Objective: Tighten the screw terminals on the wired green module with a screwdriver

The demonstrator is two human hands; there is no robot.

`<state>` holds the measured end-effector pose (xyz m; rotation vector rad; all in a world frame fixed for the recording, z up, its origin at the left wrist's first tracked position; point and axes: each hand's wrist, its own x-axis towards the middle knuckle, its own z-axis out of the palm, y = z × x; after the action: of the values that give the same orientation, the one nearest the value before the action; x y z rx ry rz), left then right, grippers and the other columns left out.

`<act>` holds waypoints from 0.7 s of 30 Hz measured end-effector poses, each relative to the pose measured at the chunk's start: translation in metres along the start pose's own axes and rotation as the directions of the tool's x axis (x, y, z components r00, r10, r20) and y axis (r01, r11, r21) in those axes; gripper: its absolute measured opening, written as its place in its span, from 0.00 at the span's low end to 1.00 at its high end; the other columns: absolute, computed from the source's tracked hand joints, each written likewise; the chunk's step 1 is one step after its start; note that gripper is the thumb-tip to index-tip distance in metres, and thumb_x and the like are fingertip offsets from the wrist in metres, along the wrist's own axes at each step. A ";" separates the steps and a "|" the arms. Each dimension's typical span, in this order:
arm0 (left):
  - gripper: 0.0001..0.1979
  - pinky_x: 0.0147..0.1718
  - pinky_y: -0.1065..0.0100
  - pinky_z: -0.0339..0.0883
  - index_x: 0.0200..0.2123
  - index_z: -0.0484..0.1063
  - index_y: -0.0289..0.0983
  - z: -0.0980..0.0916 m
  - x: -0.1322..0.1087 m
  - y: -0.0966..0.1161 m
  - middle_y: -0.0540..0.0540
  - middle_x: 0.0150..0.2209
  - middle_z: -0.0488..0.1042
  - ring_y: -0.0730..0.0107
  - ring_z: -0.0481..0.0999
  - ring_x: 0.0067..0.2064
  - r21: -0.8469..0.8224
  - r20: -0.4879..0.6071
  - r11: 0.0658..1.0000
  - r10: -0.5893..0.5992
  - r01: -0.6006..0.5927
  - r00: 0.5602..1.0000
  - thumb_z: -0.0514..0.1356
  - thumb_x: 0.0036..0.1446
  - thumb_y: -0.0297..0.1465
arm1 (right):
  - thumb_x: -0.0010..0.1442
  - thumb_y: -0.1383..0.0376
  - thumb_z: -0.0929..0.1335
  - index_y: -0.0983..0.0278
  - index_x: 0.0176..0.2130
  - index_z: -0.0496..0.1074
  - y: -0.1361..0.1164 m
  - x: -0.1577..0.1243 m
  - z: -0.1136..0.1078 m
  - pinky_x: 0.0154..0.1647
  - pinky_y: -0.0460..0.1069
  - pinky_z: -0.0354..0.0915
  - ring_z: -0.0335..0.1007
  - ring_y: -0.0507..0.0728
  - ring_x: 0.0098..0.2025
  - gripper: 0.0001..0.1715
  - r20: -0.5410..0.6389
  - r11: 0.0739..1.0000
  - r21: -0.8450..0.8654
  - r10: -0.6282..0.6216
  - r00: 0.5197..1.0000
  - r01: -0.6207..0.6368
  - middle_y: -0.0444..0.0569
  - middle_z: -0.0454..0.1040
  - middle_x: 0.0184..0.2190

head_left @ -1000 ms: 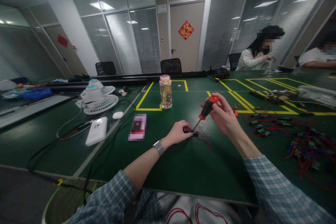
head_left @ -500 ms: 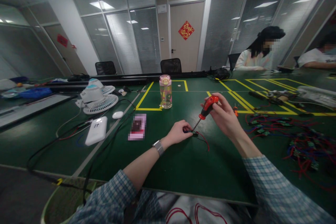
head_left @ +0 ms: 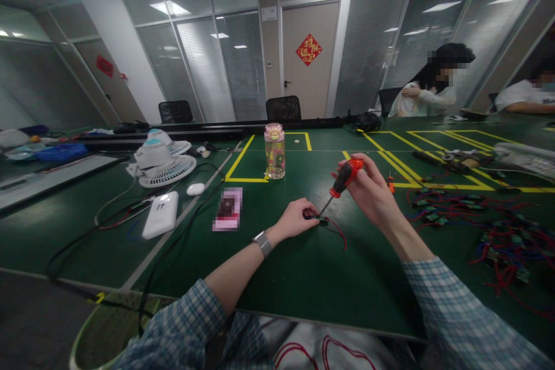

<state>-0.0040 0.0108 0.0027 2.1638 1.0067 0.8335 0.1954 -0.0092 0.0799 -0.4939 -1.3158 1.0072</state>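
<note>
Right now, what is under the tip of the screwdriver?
Under the screwdriver a small board with a red wire lies on the table, pinned by the left hand. Fingers cover its left end; any screw is too small to see.

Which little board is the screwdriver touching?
The lone board the left hand holds, under the screwdriver tip; the other boards lie untouched in the red wires on the right.
</note>
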 end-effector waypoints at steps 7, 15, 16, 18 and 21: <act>0.09 0.36 0.69 0.66 0.35 0.76 0.35 0.001 0.000 -0.003 0.48 0.36 0.72 0.71 0.72 0.35 -0.008 -0.006 1.000 0.015 -0.016 1.000 0.66 0.52 0.33 | 0.61 0.53 0.68 0.47 0.54 0.67 -0.004 0.000 0.003 0.56 0.61 0.67 0.74 0.58 0.47 0.22 -0.016 0.996 0.053 0.067 0.998 -0.066 0.44 0.77 0.42; 0.08 0.36 0.70 0.66 0.34 0.76 0.35 0.002 0.001 -0.003 0.48 0.35 0.72 0.72 0.72 0.35 -0.003 -0.008 1.000 0.016 -0.016 1.000 0.67 0.51 0.32 | 0.59 0.52 0.69 0.48 0.45 0.71 -0.002 0.001 0.000 0.58 0.63 0.65 0.73 0.59 0.49 0.13 -0.007 1.000 0.027 0.015 1.000 -0.015 0.44 0.76 0.45; 0.08 0.36 0.70 0.66 0.34 0.76 0.34 0.002 0.000 -0.003 0.48 0.35 0.72 0.72 0.72 0.35 -0.004 -0.008 1.000 0.016 -0.016 1.000 0.67 0.51 0.32 | 0.58 0.52 0.70 0.48 0.45 0.71 -0.001 0.000 0.000 0.58 0.63 0.65 0.73 0.58 0.49 0.14 -0.009 1.000 0.021 0.004 1.000 -0.004 0.43 0.76 0.44; 0.09 0.36 0.70 0.66 0.35 0.76 0.35 0.001 0.000 -0.003 0.48 0.36 0.72 0.72 0.72 0.35 -0.008 -0.008 1.000 0.014 -0.015 1.000 0.67 0.51 0.32 | 0.58 0.54 0.71 0.47 0.47 0.71 -0.001 0.000 0.000 0.58 0.63 0.65 0.73 0.58 0.47 0.17 -0.007 1.000 0.011 -0.002 1.000 0.002 0.43 0.76 0.43; 0.09 0.36 0.70 0.66 0.35 0.76 0.35 0.001 -0.001 -0.002 0.48 0.36 0.72 0.72 0.72 0.35 -0.020 -0.003 1.000 0.004 -0.004 1.000 0.67 0.51 0.33 | 0.59 0.53 0.69 0.45 0.54 0.67 -0.001 0.000 0.001 0.56 0.63 0.67 0.74 0.58 0.47 0.23 0.004 1.000 0.008 0.022 1.000 -0.022 0.43 0.77 0.41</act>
<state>-0.0043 0.0108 0.0009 2.1489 0.9916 0.8456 0.1948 -0.0106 0.0810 -0.5017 -1.3118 1.0314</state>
